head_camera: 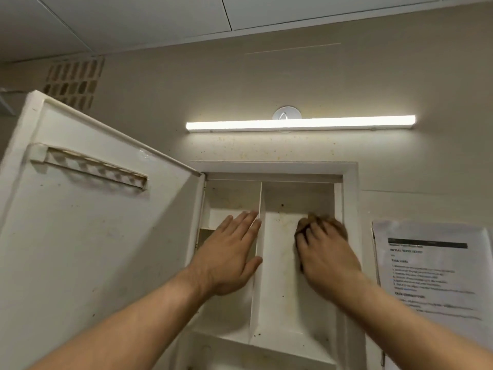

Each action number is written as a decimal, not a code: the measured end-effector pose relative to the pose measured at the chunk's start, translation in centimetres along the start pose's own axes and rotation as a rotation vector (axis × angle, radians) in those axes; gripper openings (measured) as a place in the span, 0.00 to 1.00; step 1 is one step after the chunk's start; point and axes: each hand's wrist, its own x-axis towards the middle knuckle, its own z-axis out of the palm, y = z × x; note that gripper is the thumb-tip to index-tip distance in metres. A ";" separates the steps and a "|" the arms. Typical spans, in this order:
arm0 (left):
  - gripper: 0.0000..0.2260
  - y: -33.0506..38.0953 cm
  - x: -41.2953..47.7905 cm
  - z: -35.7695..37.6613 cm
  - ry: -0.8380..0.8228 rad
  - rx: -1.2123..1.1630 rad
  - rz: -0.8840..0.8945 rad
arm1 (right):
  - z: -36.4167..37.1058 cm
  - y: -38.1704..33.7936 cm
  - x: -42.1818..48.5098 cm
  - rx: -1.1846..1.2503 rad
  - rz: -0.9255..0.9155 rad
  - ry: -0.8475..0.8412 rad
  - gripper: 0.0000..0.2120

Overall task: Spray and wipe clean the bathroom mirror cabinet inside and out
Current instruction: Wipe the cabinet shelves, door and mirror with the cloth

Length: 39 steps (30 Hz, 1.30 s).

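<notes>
Beige bathroom wall, lit tube light point(300, 124) mounted level above the cabinet point(350, 198). Vent grille point(72, 81) sits high on the left, and a printed sheet point(432, 268) is stuck to the wall just right of the cabinet, its text too blurred to read.

Cabinet is set in the wall at centre, its long axis upright and its open front facing the camera. Door point(80, 236) is hinged on the left and swung wide, inner face showing, with a small rack point(90, 166) fixed near its top. An upright divider point(257, 263) splits the interior into a narrow left bay and a wider right bay. Brownish specks and stains mark the back panel.

Cabinet bottom is cut off by the frame edge, and the forearms cover part of the lower shelves.

Left hand point(229, 255) is released: flat, fingers straight and together, pointing up, thumb side against the divider. Right hand point(328, 260) reaches into the right bay with fingers spread and bent over a wadded brown cloth point(328, 222), holding it against the back panel. Motion blur softens its fingertips. Both forearms rise from the lower corners.
</notes>
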 end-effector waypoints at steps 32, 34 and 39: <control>0.38 4.2 1.0 4.4 0.133 -0.242 -0.206 | -2.5 1.2 6.7 -0.112 0.225 0.025 0.22; 0.39 4.2 0.9 4.2 0.124 -0.260 -0.196 | -1.1 -2.9 4.4 0.021 0.291 -0.153 0.35; 0.35 4.0 0.5 4.1 0.083 -0.228 -0.180 | 2.3 -11.3 -5.8 0.268 0.111 -0.677 0.36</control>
